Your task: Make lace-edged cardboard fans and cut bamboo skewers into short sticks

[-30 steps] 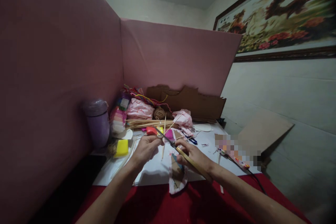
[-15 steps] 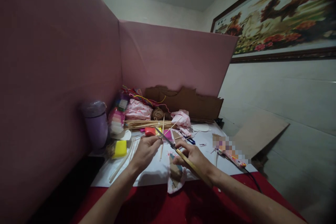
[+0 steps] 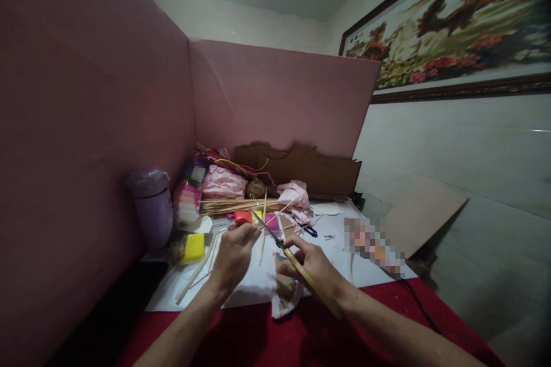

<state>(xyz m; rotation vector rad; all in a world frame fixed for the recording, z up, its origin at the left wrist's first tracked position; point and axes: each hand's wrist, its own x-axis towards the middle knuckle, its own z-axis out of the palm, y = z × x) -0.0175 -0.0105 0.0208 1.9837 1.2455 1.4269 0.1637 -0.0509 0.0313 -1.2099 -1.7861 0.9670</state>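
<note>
My left hand [image 3: 236, 249] is closed in a pinch around a thin bamboo stick [image 3: 284, 208], which slants up to the right past the fingertips. My right hand [image 3: 307, 261] grips a pair of scissors [image 3: 301, 271] with a long yellowish handle. Their dark, narrow blades point up and left, near the stick by my left fingertips; whether they touch it I cannot tell. Beneath my right hand lies a cardboard piece edged with pink-white fabric [image 3: 284, 292]. Another bamboo stick [image 3: 263, 241] lies just beyond my left fingers.
Behind my hands lie a bundle of bamboo sticks [image 3: 232, 206], a ball of twine [image 3: 256, 188], pink fabric [image 3: 294, 195] and coloured clay packs [image 3: 243, 217]. A purple tumbler [image 3: 154, 212] stands left, near a yellow block [image 3: 194, 248]. Torn cardboard [image 3: 318, 173] leans at the back; a corded, partly blurred object [image 3: 374, 246] lies right.
The view has shifted slightly, so most things sit a little further left. My hands keep their grips, with the scissors at nearly the same angle beside the left fingertips.
</note>
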